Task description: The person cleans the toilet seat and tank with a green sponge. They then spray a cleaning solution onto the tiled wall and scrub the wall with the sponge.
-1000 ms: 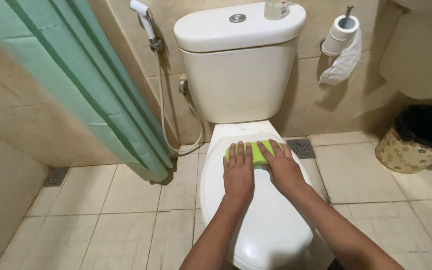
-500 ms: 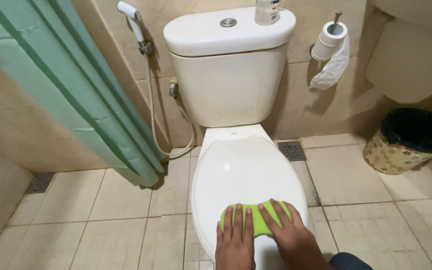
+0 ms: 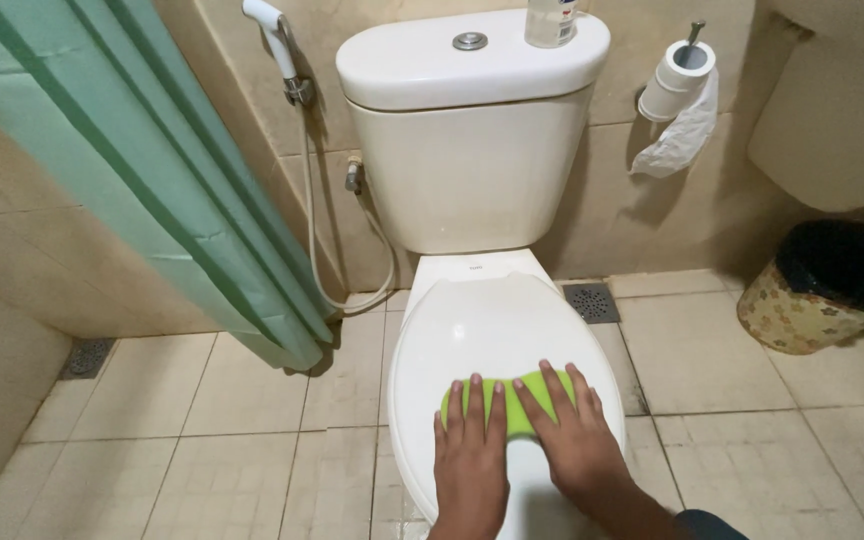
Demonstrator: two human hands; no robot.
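Observation:
A white toilet stands against the tiled wall, its lid (image 3: 497, 335) closed. A lime green cloth (image 3: 520, 398) lies flat on the front half of the lid. My left hand (image 3: 472, 455) and my right hand (image 3: 574, 435) press down on the cloth side by side, fingers spread and pointing toward the cistern (image 3: 472, 130). Most of the cloth is hidden under my palms.
A green shower curtain (image 3: 152, 170) hangs at the left. A bidet sprayer (image 3: 277, 40) with a hose is on the wall. A bottle (image 3: 552, 20) stands on the cistern. Toilet paper roll (image 3: 677, 85) hangs at the right; a black-lined patterned bin (image 3: 822, 290) sits below. Floor drain (image 3: 590, 300) beside the toilet.
Both hands slid the green cloth from the back of the lid toward its front edge, then a little way back up the lid.

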